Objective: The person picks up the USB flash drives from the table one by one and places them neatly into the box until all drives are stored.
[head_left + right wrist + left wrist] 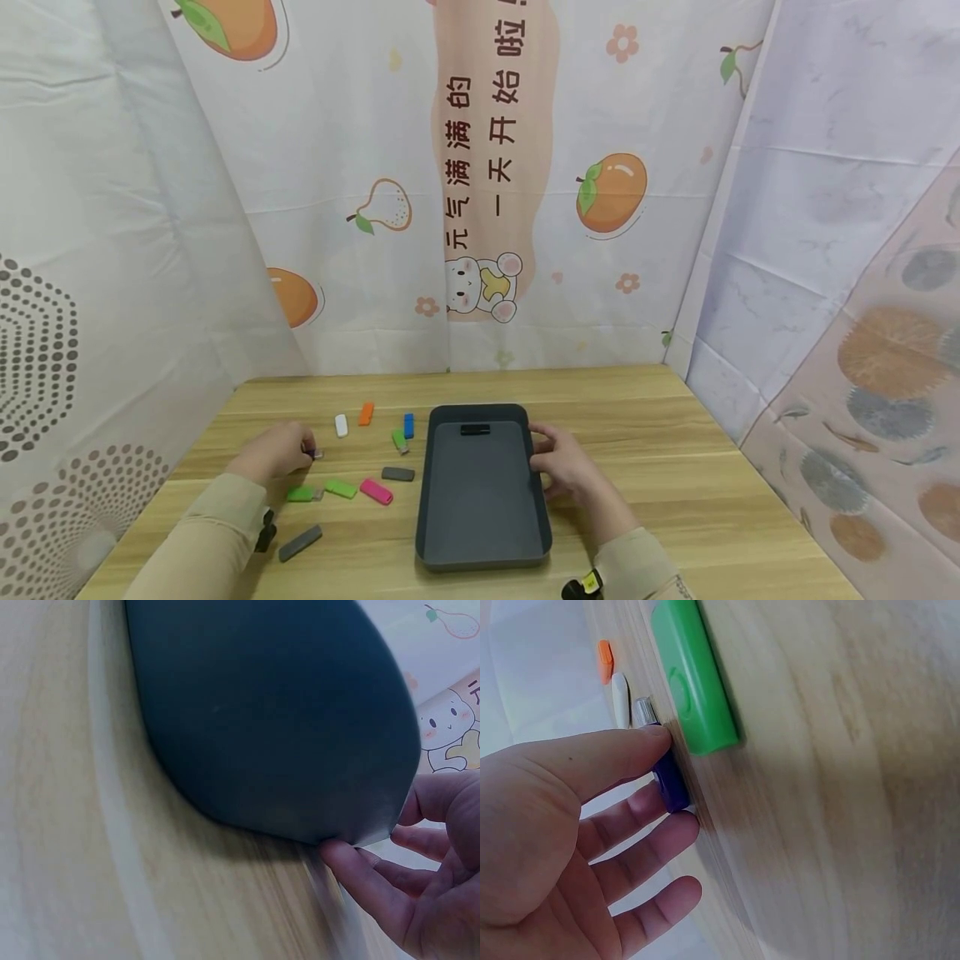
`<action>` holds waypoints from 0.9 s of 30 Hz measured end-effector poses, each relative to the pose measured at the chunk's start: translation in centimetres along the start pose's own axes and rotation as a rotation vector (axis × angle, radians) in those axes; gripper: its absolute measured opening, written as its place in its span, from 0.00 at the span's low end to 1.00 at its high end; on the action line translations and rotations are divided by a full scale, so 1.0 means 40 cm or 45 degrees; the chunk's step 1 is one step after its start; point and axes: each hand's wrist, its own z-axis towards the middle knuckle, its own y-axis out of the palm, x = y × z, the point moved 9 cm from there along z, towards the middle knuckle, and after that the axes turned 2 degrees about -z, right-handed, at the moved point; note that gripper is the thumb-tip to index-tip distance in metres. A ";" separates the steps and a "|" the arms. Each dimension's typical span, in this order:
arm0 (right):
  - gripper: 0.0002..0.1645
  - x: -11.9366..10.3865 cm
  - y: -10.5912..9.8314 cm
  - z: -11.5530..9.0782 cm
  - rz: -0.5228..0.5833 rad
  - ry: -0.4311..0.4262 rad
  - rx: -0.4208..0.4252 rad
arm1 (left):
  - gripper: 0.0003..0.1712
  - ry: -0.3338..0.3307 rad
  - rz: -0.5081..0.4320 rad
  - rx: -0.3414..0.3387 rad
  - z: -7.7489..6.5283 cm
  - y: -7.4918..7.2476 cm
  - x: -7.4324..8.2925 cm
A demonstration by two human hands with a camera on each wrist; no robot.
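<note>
Dark-blue USB stick [673,784] clamped between left hand's [276,450] thumb and fingers.
The tray [483,500], well right of that hand, is touched along its side by the right hand [564,463]; whether gripped cannot be told.

Dark blue USB drive [673,789]: slim body with a bare silver metal connector [646,712]. The unit is pinched between thumb and fingers of the left grip [276,450], at the left part of the table [645,425]; in the head view, its connector points right, toward the tray. Dark gray tray [483,500]: rectangular, rounded corners, raised walls, long sides running away from the operator. Its right wall is held by the right grip [564,462]. A black stick [475,430] lies crosswise inside, near the far wall.
</note>
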 end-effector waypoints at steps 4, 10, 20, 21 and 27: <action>0.48 -0.004 0.000 -0.002 -0.003 -0.002 0.010 | 0.06 -0.009 -0.004 -0.004 0.001 0.002 -0.005; 0.48 -0.010 0.002 -0.007 0.009 -0.006 0.012 | 0.05 -0.015 0.006 -0.007 0.002 0.000 -0.006; 0.48 -0.006 0.001 -0.002 0.005 0.001 0.009 | 0.03 -0.020 0.001 -0.004 0.001 -0.008 0.002; 0.48 -0.005 0.001 -0.001 0.004 -0.002 0.006 | 0.03 -0.019 0.005 -0.002 0.001 -0.009 0.003; 0.48 -0.003 0.000 0.001 0.005 -0.009 -0.002 | 0.03 -0.006 0.011 0.019 0.005 -0.016 0.018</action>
